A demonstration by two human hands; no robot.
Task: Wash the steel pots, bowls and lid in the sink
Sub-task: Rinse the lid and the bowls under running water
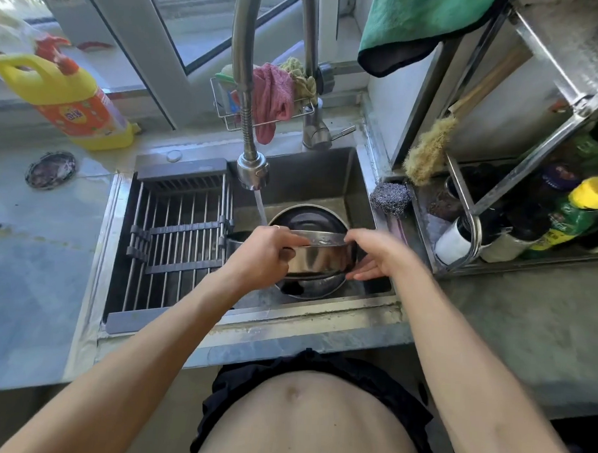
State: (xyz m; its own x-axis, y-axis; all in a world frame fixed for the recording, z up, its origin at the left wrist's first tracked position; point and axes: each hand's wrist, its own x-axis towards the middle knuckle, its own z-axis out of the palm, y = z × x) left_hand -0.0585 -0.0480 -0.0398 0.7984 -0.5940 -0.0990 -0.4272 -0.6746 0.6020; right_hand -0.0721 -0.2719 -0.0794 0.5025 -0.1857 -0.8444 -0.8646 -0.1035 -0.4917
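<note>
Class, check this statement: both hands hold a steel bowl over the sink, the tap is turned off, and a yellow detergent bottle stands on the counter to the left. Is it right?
One thing is wrong: the tap is running, with a stream of water falling into the sink, as the head view shows. The rest stands: the left hand and right hand hold the steel bowl, and the yellow detergent bottle stands on the counter at left.

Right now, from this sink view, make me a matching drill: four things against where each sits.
1. detergent bottle
2. steel wool
3. pink cloth
4. drying rack

A. over the sink's left half
B. in the wire caddy behind the tap
C. on the counter left of the sink
D. on the ledge right of the sink

Pairs: 1-C, 2-D, 3-B, 4-A
</note>
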